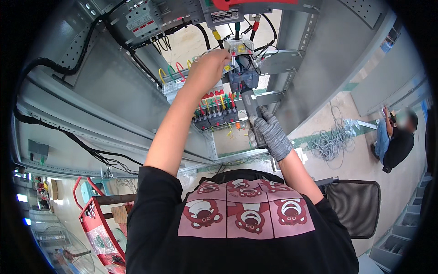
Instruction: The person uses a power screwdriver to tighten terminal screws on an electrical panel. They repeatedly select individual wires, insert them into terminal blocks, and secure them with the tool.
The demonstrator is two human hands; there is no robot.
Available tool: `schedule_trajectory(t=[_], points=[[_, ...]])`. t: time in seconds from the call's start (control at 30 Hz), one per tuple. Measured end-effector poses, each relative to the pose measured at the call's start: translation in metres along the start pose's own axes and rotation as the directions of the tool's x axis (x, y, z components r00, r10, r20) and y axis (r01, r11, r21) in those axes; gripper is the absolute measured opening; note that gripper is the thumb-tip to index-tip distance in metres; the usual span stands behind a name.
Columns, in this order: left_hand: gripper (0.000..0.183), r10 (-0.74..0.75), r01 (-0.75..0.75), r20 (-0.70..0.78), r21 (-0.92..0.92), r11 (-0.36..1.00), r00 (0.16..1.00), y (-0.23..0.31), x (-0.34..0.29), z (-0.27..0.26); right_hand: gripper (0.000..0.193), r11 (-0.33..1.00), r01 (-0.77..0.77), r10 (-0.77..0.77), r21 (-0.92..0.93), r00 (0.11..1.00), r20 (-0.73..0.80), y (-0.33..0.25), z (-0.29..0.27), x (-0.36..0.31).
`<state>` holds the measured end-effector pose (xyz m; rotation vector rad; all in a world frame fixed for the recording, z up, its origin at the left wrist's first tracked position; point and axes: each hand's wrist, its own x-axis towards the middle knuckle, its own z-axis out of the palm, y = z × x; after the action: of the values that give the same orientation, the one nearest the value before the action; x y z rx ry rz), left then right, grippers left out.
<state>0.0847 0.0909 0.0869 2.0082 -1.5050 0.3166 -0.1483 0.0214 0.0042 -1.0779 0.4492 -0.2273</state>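
Observation:
My right hand (272, 136), in a grey knitted glove, wraps round a grey and black power screwdriver (251, 108). Its tip points up at a dark grey electrical device (243, 80) inside the metal cabinet. My bare left hand (211, 65) reaches in from the left, with its fingers bent together beside that device and the clear-covered block (239, 47) above it. Whatever those fingers pinch is hidden. Below the left wrist sits a row of black breakers (214, 118) with red, green and yellow wires on top.
Grey cabinet walls (319, 59) flank both arms. Black cable bundles (59, 67) run along the left side. A coil of grey cable (331, 144) lies on the floor at right, near a crouching person (401, 141). A black mesh chair (353, 208) and a red cart (98, 228) stand behind.

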Motion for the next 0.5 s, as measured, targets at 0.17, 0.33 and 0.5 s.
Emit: schedule_trajectory(t=[0.17,0.33,0.5], points=[[0.017,-0.077,0.074,0.007,0.167,0.983,0.997,-0.012,-0.021,0.011,0.033,0.999,-0.026,0.024,-0.041,0.999,-0.033,-0.010,0.007,0.003],[0.015,-0.069,0.071,-0.016,0.253,0.965,0.997,-0.019,-0.017,0.012,0.023,0.991,0.025,-0.033,0.128,0.998,0.061,-0.013,0.000,0.007],[0.023,-0.127,0.164,-0.188,0.200,0.966,0.974,-0.011,-0.032,0.036,0.016,0.971,0.017,-0.042,0.237,0.994,0.102,-0.033,-0.020,0.007]])
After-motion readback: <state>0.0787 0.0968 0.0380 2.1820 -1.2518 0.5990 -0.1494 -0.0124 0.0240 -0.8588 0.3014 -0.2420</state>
